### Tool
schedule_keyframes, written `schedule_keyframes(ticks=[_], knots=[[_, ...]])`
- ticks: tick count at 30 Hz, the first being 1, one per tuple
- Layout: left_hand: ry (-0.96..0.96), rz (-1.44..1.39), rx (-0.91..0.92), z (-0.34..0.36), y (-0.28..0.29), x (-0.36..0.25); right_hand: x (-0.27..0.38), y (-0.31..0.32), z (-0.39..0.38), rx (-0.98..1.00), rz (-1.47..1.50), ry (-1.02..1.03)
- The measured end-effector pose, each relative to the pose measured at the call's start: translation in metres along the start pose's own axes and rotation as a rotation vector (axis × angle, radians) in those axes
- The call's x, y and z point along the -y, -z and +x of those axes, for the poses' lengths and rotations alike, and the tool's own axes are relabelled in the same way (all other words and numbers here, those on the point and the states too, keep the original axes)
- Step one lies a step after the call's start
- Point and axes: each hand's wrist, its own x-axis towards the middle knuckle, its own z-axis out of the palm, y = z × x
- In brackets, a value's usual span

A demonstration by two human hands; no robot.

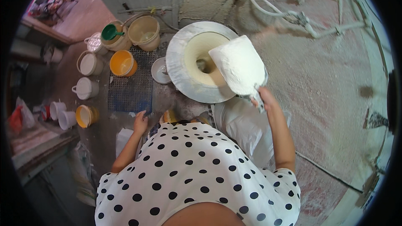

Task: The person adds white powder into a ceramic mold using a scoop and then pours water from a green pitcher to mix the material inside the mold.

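Observation:
My right hand [269, 99] is closed around the handle of a scoop [256, 91] heaped with white powder [240, 65]. The scoop is held over the right side of a wide round funnel-like hopper [184, 79], hiding part of its rim. Pale powder coats the hopper's sloping inner wall, and a dark hole shows at its centre. My left hand [141, 122] hangs at my left side, fingers loosely apart and holding nothing. Below the scoop, near my right forearm, stands a whitish plastic bag [243, 121]; my arm and shirt cover part of it.
Left of the hopper sit a white bowl [160, 70], a yellow bucket [123, 63], a beige bucket [144, 33] and a green scoop [110, 32] on another bucket. Several white pails stand farther left. A powder-dusted wall [326, 83] with white pipes [310, 27] rises on the right.

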Motion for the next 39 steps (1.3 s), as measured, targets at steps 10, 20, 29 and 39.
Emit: schedule_keyframes(ticks=[10,20,29,39], knots=[[0.368,-0.010,-0.071,-0.071,-0.023,0.141,0.136,-0.080,0.074,-0.057,-1.048,0.006],[0.289,-0.138,0.007,-0.026,-0.020,0.140,0.178,-0.097,0.073,-0.007,-1.418,-0.074],[0.231,-0.245,-0.018,0.033,-0.052,0.157,0.177,-0.127,0.039,-0.148,-1.445,-0.042],[0.434,-0.341,0.060,0.021,-0.044,0.186,0.145,-0.113,0.064,-0.274,-1.725,0.335]])
